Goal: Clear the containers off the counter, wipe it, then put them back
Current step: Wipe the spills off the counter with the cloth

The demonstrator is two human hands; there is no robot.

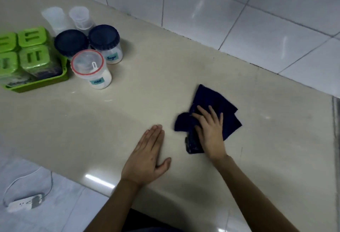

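A dark blue cloth [219,102] lies crumpled on the beige counter [128,112], right of centre. My right hand [209,130] presses down on it, fingers spread over the fabric. My left hand [147,156] rests flat on the bare counter just left of the cloth, fingers together, holding nothing. At the far left stand the containers: two jars with dark blue lids [70,42] [104,37], one labelled "Sugar", a clear jar with a red-rimmed lid [88,65], two clear plastic cups [54,19] [81,17], and a green tray [38,83] of green-lidded boxes [32,53].
White tiled wall [239,20] runs along the counter's back edge. The counter's front edge runs past my forearms. On the floor at lower left lie a white power strip [24,203] and its cable.
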